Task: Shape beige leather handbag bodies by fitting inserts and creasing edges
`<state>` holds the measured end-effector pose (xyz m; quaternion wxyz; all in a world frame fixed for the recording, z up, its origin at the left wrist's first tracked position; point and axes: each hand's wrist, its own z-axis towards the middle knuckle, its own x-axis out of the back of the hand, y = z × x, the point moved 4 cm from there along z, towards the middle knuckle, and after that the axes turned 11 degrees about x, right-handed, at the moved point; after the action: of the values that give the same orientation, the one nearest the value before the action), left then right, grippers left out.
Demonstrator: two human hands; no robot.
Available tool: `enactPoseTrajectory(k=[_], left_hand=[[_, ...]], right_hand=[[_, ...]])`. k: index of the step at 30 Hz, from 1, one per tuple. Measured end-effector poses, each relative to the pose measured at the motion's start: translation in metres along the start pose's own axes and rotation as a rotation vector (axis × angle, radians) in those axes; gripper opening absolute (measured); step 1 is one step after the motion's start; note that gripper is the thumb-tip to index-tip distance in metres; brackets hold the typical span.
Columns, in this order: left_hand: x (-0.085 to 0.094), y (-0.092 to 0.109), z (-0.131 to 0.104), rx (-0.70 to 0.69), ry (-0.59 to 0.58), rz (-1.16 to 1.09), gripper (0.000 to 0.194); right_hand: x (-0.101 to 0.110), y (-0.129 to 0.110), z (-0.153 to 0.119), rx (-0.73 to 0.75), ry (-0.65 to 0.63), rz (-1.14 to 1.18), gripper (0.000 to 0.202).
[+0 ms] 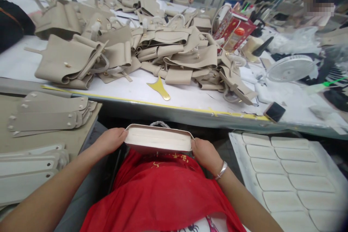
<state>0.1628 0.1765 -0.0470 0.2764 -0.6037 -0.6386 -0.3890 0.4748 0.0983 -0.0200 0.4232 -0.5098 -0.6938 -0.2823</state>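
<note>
Presently, we hold the boxy, off-white, leather-like bag (159, 138) on the near side of the long, white-covered table (130, 91), left hand (112, 140) and right hand (206, 155) pinching its 2 ends, and moving it seemingly calls for an even grip.

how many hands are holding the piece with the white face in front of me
2: your left hand at the piece's left end, your right hand at its right end. Some fingers are hidden.

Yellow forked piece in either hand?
No, the yellow forked piece lies on the white tabletop, while the left hand and right hand hold opposite ends of the pale boxy piece.
</note>
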Motion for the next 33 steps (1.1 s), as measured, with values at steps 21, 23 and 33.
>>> enactPoseTrajectory(k=[21, 23, 33], left_hand=[[-0.007, -0.012, -0.001, 0.002, -0.129, -0.566, 0.041], [-0.003, -0.01, 0.0, -0.018, -0.112, -0.477, 0.032], [0.014, -0.004, 0.002, -0.061, -0.069, -0.252, 0.022]], right_hand=[[0.007, 0.012, 0.003, -0.068, 0.097, 0.315, 0.046], [0.008, 0.013, 0.004, -0.067, 0.088, 0.294, 0.043], [0.009, 0.012, 0.005, -0.059, 0.024, 0.155, 0.038]])
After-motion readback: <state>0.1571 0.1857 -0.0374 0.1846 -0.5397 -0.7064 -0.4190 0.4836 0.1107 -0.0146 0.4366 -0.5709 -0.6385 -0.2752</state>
